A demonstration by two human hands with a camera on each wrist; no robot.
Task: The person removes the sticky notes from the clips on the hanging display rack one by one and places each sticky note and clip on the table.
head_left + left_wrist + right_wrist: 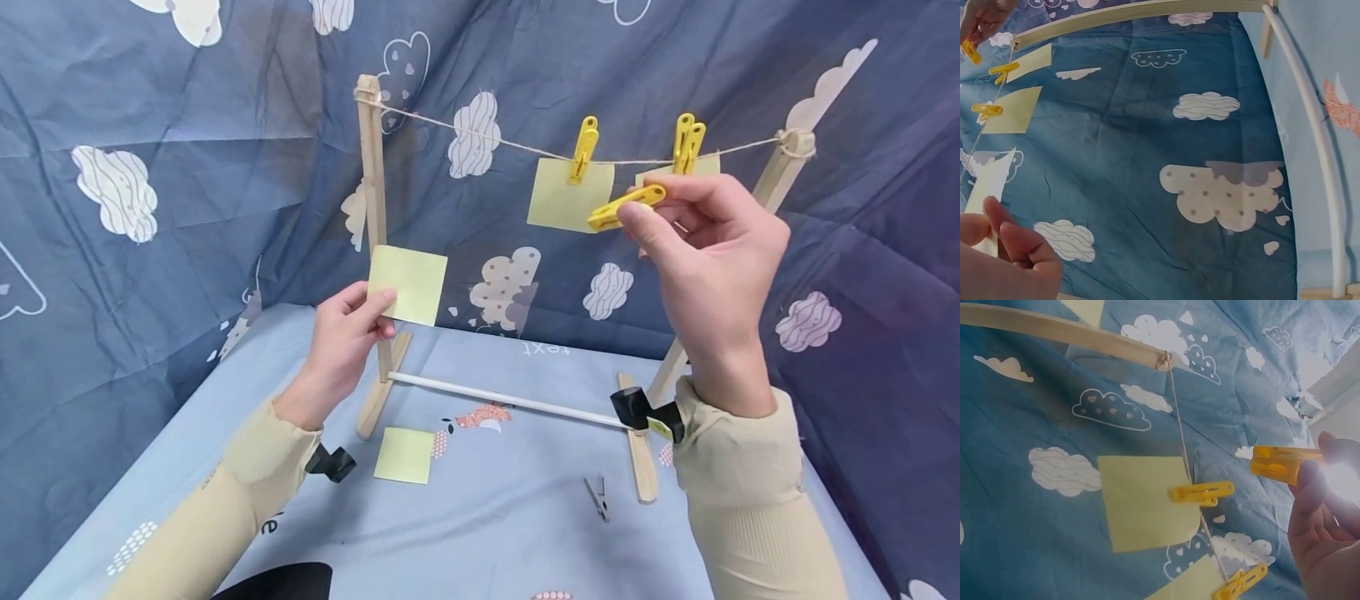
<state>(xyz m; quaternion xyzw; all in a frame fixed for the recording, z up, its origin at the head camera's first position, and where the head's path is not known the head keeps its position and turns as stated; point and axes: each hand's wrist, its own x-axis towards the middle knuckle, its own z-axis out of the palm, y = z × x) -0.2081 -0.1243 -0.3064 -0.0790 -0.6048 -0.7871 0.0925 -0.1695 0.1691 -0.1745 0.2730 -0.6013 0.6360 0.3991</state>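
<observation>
Between thumb and fingers my left hand [348, 333] pinches a pale yellow sticky note [408, 283], held up near the left post below the string. My right hand [712, 242] pinches a yellow clothespin [627, 208] in front of the right part of the string [517, 145]. One sticky note [564, 196] hangs from the string under a yellow clothespin [583, 150]. Farther right, another yellow clothespin [1241, 582] or pair of its arms grips a second note, partly hidden by my right hand in the head view.
Wooden posts [372, 208] carry the string, joined low by a white rod [510, 400]. On the blue cloth lie a sticky note [402, 455] and a grey metal clothespin [597, 498]. Cloud-patterned dark fabric [225, 108] hangs behind.
</observation>
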